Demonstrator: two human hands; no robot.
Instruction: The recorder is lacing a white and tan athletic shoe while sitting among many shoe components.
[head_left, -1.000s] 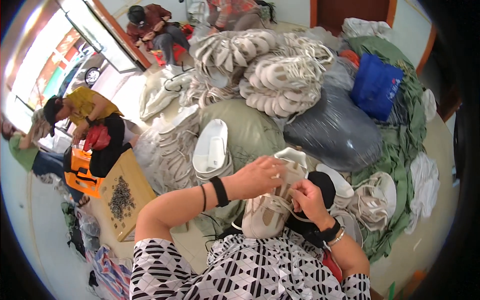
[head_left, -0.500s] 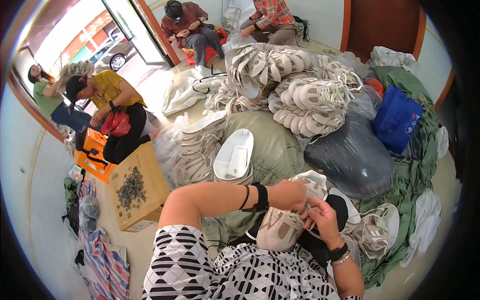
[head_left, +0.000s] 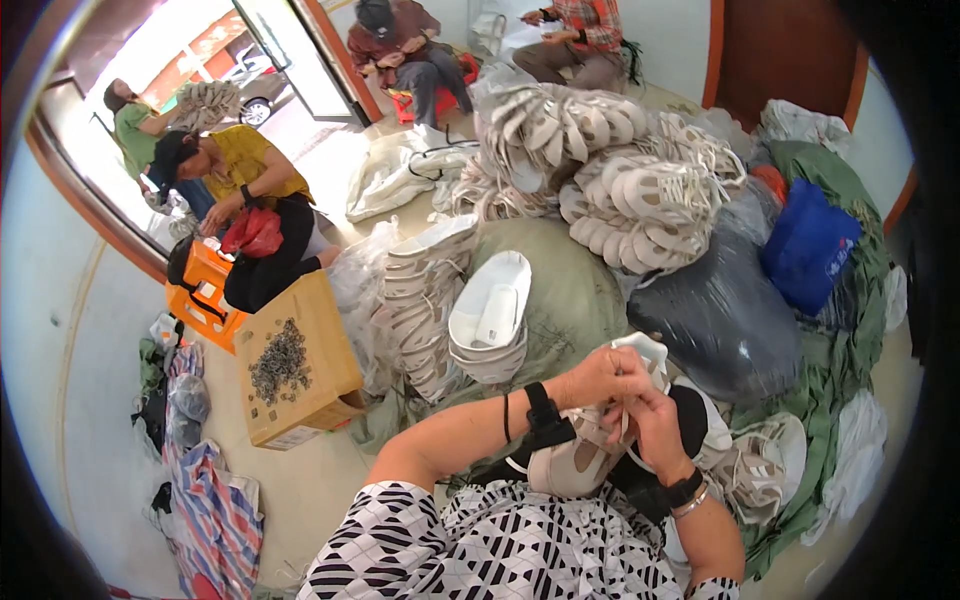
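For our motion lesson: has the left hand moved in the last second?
Yes: the left hand moved rightward, nearer the dark plastic bag.

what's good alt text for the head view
A person's left hand and right hand meet over a beige shoe near their lap. Beyond lie heaped shoes, a dark plastic bag and a cardboard box bearing small dark pieces; a co-worker in yellow bends forward.

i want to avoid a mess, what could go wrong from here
The beige shoe rests at the lap while the left hand and right hand meet near its upper end, so it could slip. Small dark pieces lie loose on the cardboard box; a bump might scatter them. The tall stack of shoes near the box could topple if nudged.
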